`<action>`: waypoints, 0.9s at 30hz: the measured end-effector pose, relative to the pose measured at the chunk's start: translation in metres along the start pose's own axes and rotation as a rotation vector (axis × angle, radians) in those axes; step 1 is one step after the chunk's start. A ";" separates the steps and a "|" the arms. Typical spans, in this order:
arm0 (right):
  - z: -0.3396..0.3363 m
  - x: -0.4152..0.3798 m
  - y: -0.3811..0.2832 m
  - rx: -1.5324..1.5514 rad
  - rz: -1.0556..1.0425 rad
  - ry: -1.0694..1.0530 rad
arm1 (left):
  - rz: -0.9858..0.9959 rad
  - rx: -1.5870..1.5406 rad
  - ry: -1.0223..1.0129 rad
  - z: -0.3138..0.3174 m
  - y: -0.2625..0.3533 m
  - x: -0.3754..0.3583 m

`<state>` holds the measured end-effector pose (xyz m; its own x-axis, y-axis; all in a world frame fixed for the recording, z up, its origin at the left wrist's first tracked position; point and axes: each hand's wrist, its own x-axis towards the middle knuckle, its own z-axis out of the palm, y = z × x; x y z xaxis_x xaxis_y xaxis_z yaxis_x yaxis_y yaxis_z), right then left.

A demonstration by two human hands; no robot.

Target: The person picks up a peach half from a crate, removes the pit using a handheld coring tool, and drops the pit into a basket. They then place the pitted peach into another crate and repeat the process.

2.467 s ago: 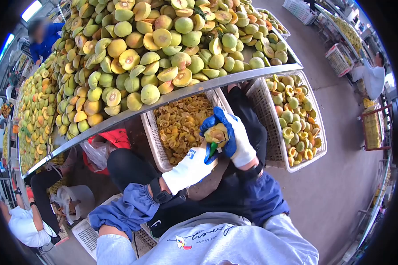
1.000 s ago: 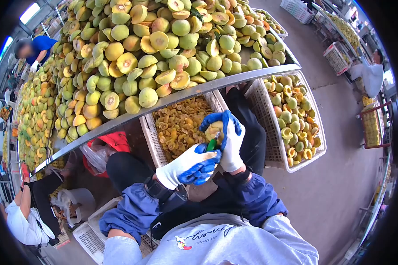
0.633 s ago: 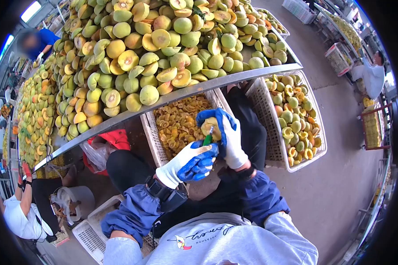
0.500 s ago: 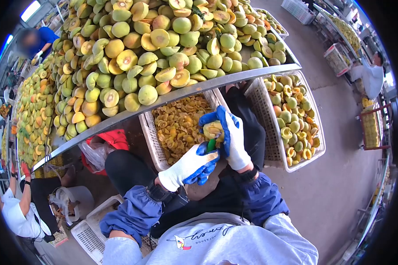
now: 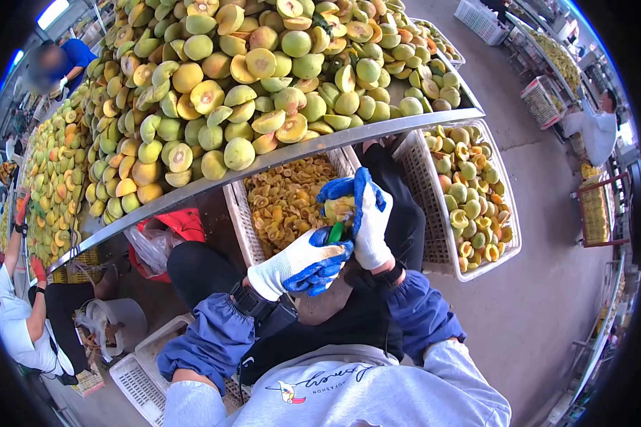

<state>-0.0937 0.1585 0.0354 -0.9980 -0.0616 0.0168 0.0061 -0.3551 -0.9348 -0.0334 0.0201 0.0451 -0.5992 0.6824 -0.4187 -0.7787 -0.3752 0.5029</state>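
My left hand, in a white and blue glove, is closed around a tool with a green handle. My right hand, gloved the same way, grips a pale yellow-green fruit with its fingers wrapped round it. The tool's tip meets the fruit's lower side; the blade is too small to make out. Both hands are close together over the right edge of a crate of yellow fruit pieces. Above them a metal-edged table bears a large heap of green and orange fruit, some of it cut.
A crate of halved fruit stands right of my knee. Below the table at left are a red bag, a white bucket and a white crate. A co-worker reaches to the table at far left.
My hands have shifted slightly left, still holding the fruit and the tool against each other. At far left the co-worker's arm has reached further up toward the fruit.
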 end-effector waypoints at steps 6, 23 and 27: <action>0.004 0.004 0.003 0.068 0.096 0.189 | 0.446 0.936 0.421 -0.010 -0.017 0.017; 0.008 0.018 0.015 -0.085 0.147 0.020 | 0.157 0.197 0.119 -0.022 -0.001 0.004; 0.013 0.015 0.018 0.007 0.211 0.032 | 0.294 0.965 0.487 -0.011 -0.005 0.009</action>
<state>-0.1076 0.1394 0.0236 -0.9760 -0.1055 -0.1906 0.2156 -0.3436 -0.9140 -0.0371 0.0212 0.0301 -0.9097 0.2494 -0.3321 -0.2513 0.3063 0.9182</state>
